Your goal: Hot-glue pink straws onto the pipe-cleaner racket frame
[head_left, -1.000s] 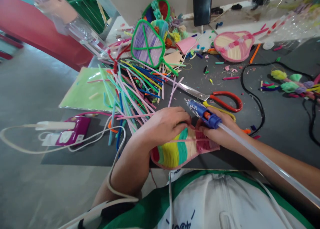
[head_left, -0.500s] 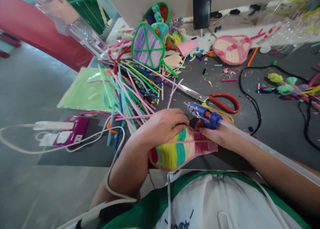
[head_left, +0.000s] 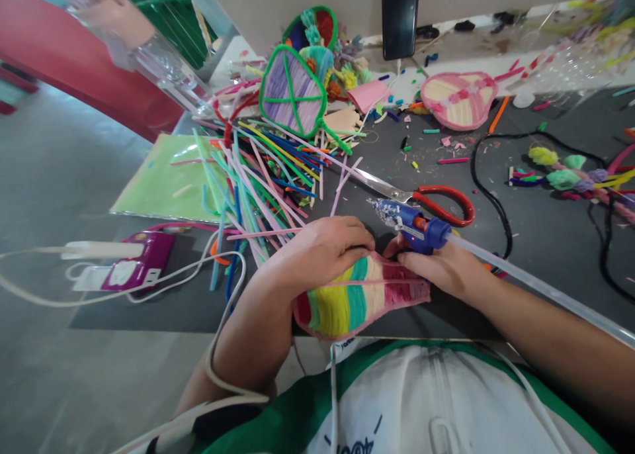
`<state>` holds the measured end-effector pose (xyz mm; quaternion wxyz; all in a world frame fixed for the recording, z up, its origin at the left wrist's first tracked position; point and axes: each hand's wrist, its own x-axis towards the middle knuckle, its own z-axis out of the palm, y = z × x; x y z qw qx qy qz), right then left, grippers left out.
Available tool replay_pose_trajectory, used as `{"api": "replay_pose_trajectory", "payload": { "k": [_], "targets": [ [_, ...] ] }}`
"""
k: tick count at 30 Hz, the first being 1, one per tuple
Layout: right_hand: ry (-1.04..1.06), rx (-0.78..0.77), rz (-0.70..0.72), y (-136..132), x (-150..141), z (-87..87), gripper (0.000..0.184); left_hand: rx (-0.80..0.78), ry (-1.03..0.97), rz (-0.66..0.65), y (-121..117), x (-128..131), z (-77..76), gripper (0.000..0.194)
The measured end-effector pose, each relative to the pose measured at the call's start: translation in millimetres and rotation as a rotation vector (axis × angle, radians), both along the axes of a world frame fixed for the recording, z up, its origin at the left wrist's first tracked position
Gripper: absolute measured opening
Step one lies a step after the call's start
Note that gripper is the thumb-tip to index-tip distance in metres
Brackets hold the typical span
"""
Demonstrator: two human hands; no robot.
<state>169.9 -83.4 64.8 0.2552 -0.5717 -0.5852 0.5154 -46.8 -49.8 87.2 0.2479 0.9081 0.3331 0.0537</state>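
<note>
A striped craft piece (head_left: 354,302), yellow, turquoise, cream and dark pink with a fuzzy pink edge, lies at the table's front edge. A thin pink strand runs lengthwise across it. My left hand (head_left: 330,245) is closed on its upper edge, fingers bent over the rim. In my right hand (head_left: 446,265) is a blue hot glue gun (head_left: 421,230), its glue-smeared nozzle pointing left above the piece. The same hand's thumb and fingertips touch the piece's upper right edge. A long clear glue stick (head_left: 526,282) extends from the gun's back. Part of the grip is hidden.
Red-handled scissors (head_left: 446,199) lie just beyond the glue gun. Loose pipe cleaners (head_left: 262,176) pile up to the left, near a green sheet (head_left: 159,182) and a purple power adapter (head_left: 143,259). A white cable (head_left: 225,325) crosses my left forearm. Finished-looking craft shapes (head_left: 459,100) sit farther back.
The glue gun has shifted slightly right and turned, so a small red light on it now shows. My left hand and the striped piece stay almost in place.
</note>
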Motion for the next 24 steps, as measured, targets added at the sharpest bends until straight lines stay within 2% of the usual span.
{"api": "replay_pose_trajectory", "payload": {
  "k": [7, 11, 15, 18, 24],
  "targets": [
    [-0.076, 0.0, 0.009, 1.3, -1.1, -3.1, 0.024, 0.005, -0.003, 0.002, 0.1, -0.1, 0.0, 0.024],
    [-0.084, 0.07, 0.057, 1.8, -0.3, -5.2, 0.023, -0.004, -0.012, -0.002, -0.3, 0.4, 0.6, 0.024],
    [0.067, -0.011, -0.051, 1.8, 0.5, -3.2, 0.016, -0.013, -0.01, 0.01, -0.7, 0.9, 0.9, 0.024],
    [0.2, 0.031, -0.144, 1.6, 3.2, -1.3, 0.004, -0.011, -0.003, 0.016, -1.0, 0.4, 1.0, 0.024],
    [0.274, 0.111, -0.155, 3.2, 8.6, 1.2, 0.011, 0.035, -0.002, 0.004, -4.5, 0.5, 5.6, 0.024]
  ]
}}
